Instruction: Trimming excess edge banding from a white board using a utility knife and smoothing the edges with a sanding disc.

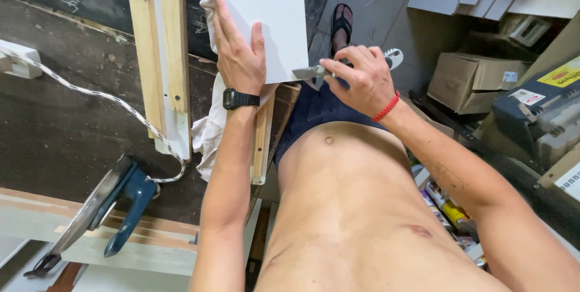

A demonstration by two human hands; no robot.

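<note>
Panel (266, 14) pressed flat by the open left hand (238, 53), so steadied while the right hand (359, 77), closed, grips a knife (311, 72) at its corner.

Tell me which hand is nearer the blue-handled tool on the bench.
Left. The left hand presses the white panel, above the blue-handled tool; the right hand, holding a blade, is farther off.
</note>
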